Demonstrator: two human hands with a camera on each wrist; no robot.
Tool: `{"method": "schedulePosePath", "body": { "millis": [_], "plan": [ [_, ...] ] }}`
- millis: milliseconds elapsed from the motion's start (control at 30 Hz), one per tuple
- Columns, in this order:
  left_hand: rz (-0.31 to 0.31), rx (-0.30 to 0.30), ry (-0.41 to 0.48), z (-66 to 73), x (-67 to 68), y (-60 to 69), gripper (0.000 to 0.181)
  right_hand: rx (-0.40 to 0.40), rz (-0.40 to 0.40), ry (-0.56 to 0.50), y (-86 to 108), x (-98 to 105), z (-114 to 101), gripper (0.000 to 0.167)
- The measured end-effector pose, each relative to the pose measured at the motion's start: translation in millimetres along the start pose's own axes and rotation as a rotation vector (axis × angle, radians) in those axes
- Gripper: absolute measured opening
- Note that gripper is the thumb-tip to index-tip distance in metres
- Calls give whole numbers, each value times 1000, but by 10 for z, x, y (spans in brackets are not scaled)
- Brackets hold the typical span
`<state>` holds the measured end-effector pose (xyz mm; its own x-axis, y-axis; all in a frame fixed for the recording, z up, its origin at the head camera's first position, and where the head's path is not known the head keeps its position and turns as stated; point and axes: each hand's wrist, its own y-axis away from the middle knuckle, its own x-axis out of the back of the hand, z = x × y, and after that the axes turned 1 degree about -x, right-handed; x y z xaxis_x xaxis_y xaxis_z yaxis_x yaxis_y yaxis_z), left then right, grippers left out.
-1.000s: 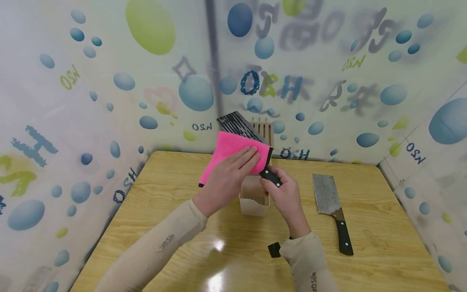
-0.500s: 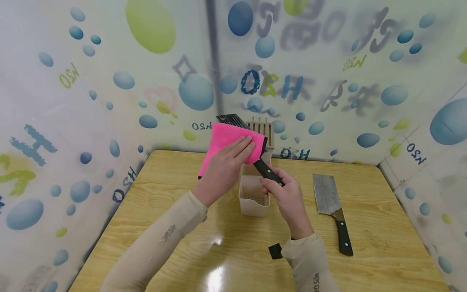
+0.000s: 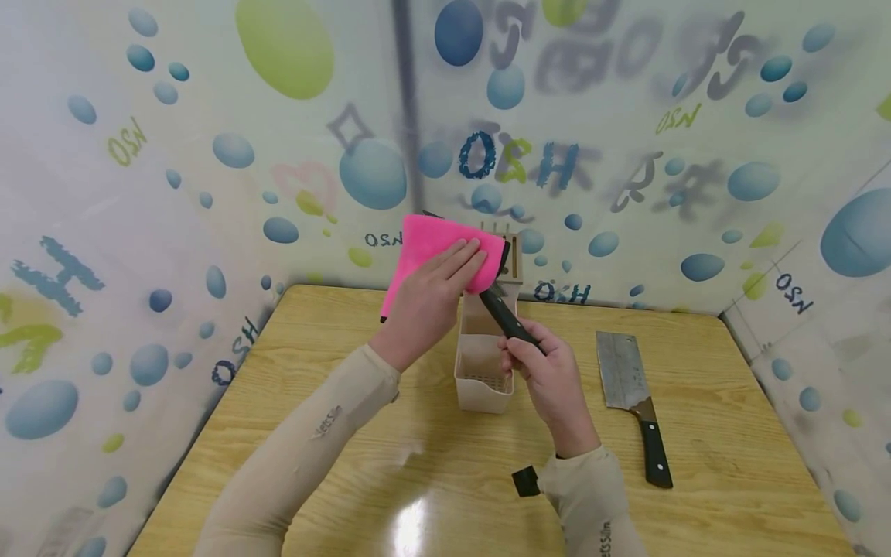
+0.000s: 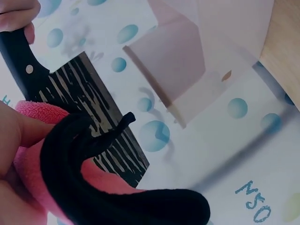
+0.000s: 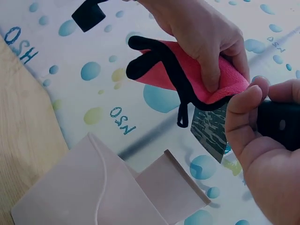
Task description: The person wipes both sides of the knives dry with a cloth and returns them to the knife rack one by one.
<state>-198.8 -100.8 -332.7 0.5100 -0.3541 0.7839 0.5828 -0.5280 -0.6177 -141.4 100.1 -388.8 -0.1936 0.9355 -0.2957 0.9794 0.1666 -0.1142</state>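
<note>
My right hand (image 3: 550, 379) grips the black handle (image 3: 501, 311) of a cleaver with dark, streaked patterning on its blade (image 4: 77, 79). A pink cloth (image 3: 422, 238) with black edging is folded against that blade, and my left hand (image 3: 426, 305) pinches it there, fingers on one side and thumb on the other. In the head view the cloth hides nearly all of the blade. Both wrist views show part of the patterned blade bare beside the cloth. The cleaver is held up, tilted, above a pale knife holder (image 3: 482, 397).
A second cleaver (image 3: 623, 371) with a plain blade and black handle lies on the wooden table (image 3: 334, 340) at the right. The holder's slotted wooden top (image 3: 515, 267) shows behind the cloth. A patterned curtain wall (image 3: 612, 116) surrounds the table's back and sides.
The cloth and my left hand have slid up the blade, away from the handle. More of the handle end shows now, and the blade's far end has become covered in the head view.
</note>
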Motion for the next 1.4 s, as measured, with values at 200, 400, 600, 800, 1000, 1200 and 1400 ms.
{"method": "schedulePosePath", "body": {
  "millis": [200, 400, 600, 800, 1000, 1200, 1400],
  "plan": [
    [-2, -30, 4, 70, -8, -25, 54, 35, -38, -48, 10, 3, 27, 22],
    [4, -61, 11, 158, -31, -1, 61, 48, -40, -63, 12, 6, 41, 21],
    [-12, -80, 13, 264, -20, 26, 66, 41, -39, -86, 14, -7, 30, 23],
    [-1, -122, 21, 350, -42, 74, 65, 36, -59, -116, 6, -11, 19, 28],
    [11, -159, 12, 440, -40, 122, 60, 67, -97, -139, -8, 3, 29, 28],
    [8, -180, 0, 524, -22, 154, 57, 88, -107, -159, -3, 16, 31, 21],
    [-17, -189, -16, 557, -6, 175, 61, 95, -125, -167, 7, 19, 20, 21]
  ]
}}
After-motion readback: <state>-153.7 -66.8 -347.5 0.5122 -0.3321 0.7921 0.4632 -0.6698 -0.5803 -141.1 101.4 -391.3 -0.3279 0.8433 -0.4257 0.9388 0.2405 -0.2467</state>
